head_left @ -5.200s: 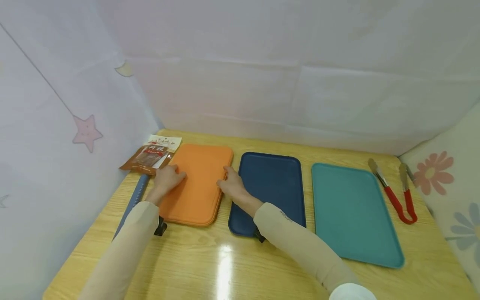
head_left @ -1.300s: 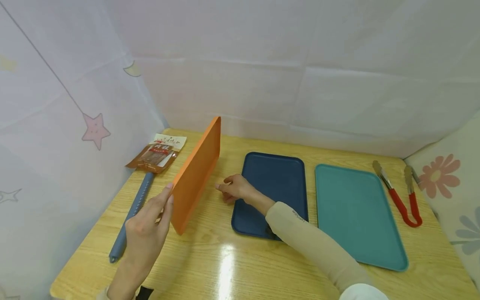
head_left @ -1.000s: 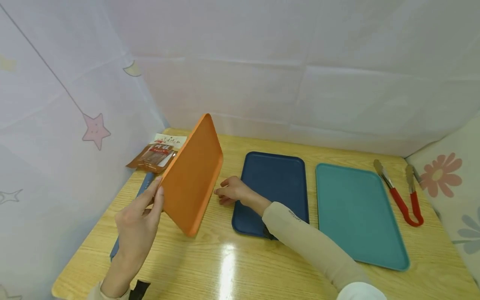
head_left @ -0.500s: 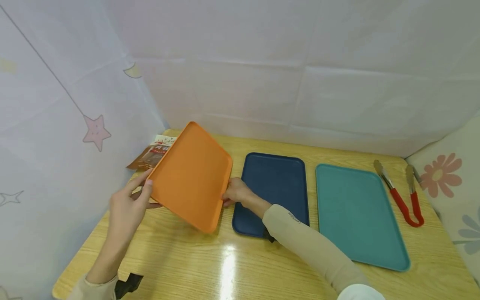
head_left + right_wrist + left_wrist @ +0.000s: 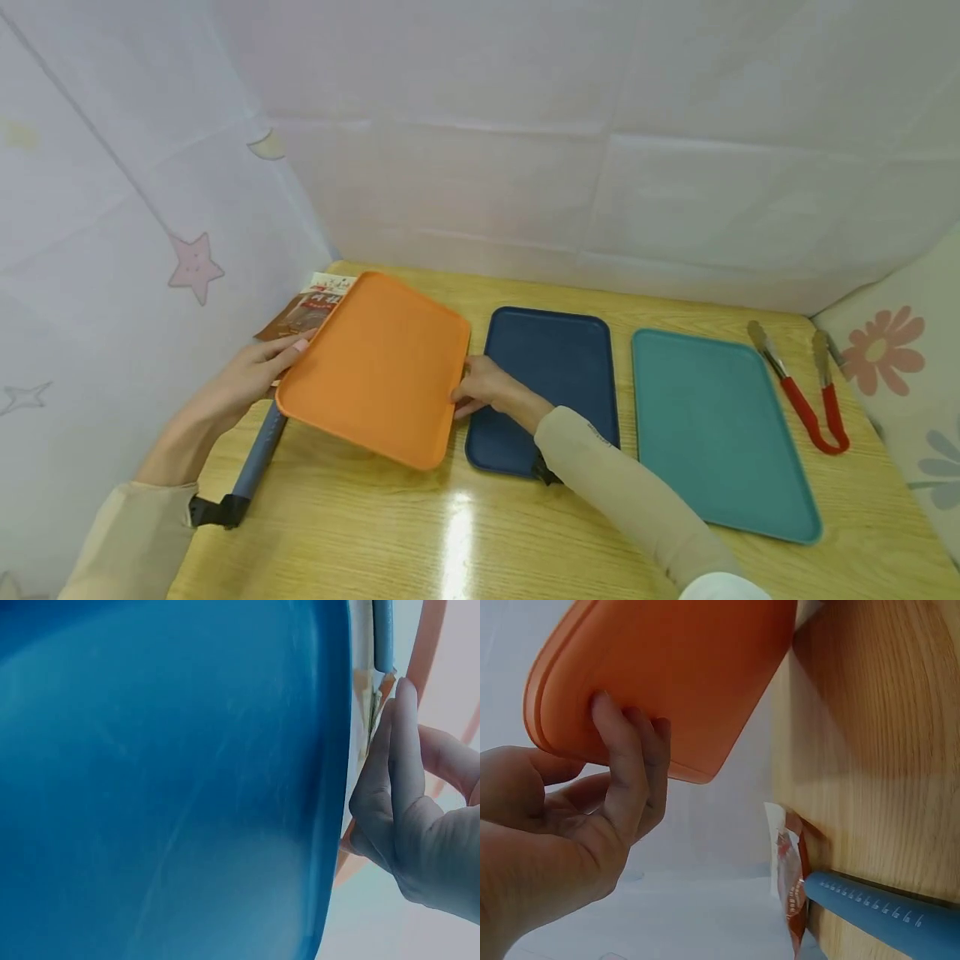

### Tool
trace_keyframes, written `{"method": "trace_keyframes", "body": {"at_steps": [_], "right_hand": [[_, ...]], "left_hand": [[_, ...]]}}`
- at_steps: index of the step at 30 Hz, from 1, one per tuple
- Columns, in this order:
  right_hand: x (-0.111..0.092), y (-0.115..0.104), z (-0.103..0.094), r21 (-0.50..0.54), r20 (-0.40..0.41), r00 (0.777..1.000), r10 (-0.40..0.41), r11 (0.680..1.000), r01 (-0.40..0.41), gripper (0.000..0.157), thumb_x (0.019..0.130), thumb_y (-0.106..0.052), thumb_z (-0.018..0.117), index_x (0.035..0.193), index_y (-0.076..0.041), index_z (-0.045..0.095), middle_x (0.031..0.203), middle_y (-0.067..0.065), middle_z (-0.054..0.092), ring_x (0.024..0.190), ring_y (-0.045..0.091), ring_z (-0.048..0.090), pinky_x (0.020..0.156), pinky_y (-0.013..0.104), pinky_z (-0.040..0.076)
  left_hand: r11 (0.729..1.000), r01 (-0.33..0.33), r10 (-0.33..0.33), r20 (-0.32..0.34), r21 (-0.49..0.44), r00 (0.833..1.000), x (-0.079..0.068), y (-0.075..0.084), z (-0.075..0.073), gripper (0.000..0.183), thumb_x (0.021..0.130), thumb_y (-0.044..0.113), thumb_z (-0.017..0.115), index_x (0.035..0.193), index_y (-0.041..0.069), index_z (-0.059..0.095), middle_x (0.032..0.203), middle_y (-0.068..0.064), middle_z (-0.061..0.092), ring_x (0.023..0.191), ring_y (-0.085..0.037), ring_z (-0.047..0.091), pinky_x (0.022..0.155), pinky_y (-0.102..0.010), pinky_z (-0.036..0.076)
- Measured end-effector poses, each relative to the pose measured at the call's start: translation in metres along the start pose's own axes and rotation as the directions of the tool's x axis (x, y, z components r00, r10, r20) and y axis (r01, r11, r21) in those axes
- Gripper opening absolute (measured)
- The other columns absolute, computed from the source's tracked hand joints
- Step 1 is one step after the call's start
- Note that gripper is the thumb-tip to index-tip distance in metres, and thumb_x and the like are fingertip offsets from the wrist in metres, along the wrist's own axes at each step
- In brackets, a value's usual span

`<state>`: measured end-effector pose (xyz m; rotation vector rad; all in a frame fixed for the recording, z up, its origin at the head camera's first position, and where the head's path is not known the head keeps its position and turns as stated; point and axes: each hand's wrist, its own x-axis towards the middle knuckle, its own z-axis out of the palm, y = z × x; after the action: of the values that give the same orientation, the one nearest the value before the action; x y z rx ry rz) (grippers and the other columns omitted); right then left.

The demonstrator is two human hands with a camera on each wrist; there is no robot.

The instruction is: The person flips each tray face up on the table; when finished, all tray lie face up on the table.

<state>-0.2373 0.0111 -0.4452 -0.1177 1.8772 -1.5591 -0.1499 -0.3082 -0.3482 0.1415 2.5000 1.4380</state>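
Observation:
An orange tray (image 5: pixel 382 367) is held at a slant, its left side raised and its rimmed face up. My left hand (image 5: pixel 240 379) grips its left edge, thumb over the rim; in the left wrist view the fingers (image 5: pixel 622 761) lie against the underside. At the opposite edge, my right hand (image 5: pixel 495 387) pinches the rim, with some fingers below it. That hand hangs over the left edge of a navy blue tray (image 5: pixel 555 350), which lies flat. The right wrist view shows the same hand (image 5: pixel 420 810) beside the navy tray's rim.
A teal tray (image 5: pixel 720 433) lies right of the navy one, and red-handled tongs (image 5: pixel 798 408) lie beyond it. Behind the orange tray's left side are a brown snack bag (image 5: pixel 300 317) and a blue rod (image 5: pixel 262 450), both partly covered. Cloth walls (image 5: pixel 480 167) enclose the table.
The orange tray, first flat on the table between both hands, was tipped up on edge and has since swung down leftward, rimmed face up. My right hand, loose earlier, has taken its right edge.

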Motion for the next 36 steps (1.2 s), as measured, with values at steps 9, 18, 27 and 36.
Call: {"method": "trace_keyframes", "body": {"at_steps": [9, 18, 27, 36], "right_hand": [[-0.005, -0.003, -0.015, 0.033, 0.023, 1.0, 0.011, 0.999, -0.012, 0.076, 0.083, 0.014, 0.063, 0.149, -0.003, 0.03, 0.093, 0.021, 0.069, 0.071, 0.031, 0.07, 0.067, 0.04, 0.058], [-0.006, -0.006, -0.022, 0.051, 0.015, 1.0, 0.014, 0.999, -0.015, 0.078, 0.085, 0.014, 0.061, 0.152, -0.003, 0.025, 0.094, 0.023, 0.069, 0.069, 0.029, 0.07, 0.067, 0.04, 0.058], [0.003, -0.01, -0.021, 0.065, -0.017, 1.0, -0.004, 0.998, 0.005, 0.078, 0.084, 0.015, 0.061, 0.152, -0.003, 0.026, 0.095, 0.024, 0.069, 0.068, 0.029, 0.07, 0.067, 0.04, 0.058], [0.011, -0.008, -0.016, 0.02, -0.047, 0.998, -0.048, 0.999, 0.049, 0.072, 0.082, 0.017, 0.062, 0.147, 0.003, 0.033, 0.096, 0.027, 0.067, 0.067, 0.031, 0.07, 0.063, 0.04, 0.058]], "left_hand": [[0.993, 0.109, -0.104, 0.128, -0.034, 0.986, 0.043, -0.027, -0.011, 0.054, 0.106, 0.025, 0.038, 0.154, 0.005, 0.021, 0.149, -0.029, 0.03, 0.121, -0.032, 0.053, 0.086, -0.042, 0.053], [0.986, 0.166, -0.161, 0.144, -0.019, 0.976, 0.062, -0.046, -0.006, 0.052, 0.104, 0.014, 0.044, 0.151, -0.001, 0.026, 0.098, -0.014, 0.064, 0.07, -0.013, 0.06, 0.06, -0.035, 0.055], [0.984, 0.157, -0.164, 0.084, 0.09, 0.983, 0.078, -0.059, 0.005, 0.05, 0.098, 0.002, 0.043, 0.146, -0.008, 0.031, 0.073, -0.012, 0.054, 0.05, -0.011, 0.035, 0.048, -0.033, 0.045], [0.984, 0.142, -0.151, 0.075, 0.11, 0.986, 0.084, -0.066, 0.016, 0.056, 0.094, -0.003, 0.043, 0.146, -0.014, 0.023, 0.052, 0.004, 0.033, 0.047, -0.009, 0.027, 0.047, -0.03, 0.034]]}}
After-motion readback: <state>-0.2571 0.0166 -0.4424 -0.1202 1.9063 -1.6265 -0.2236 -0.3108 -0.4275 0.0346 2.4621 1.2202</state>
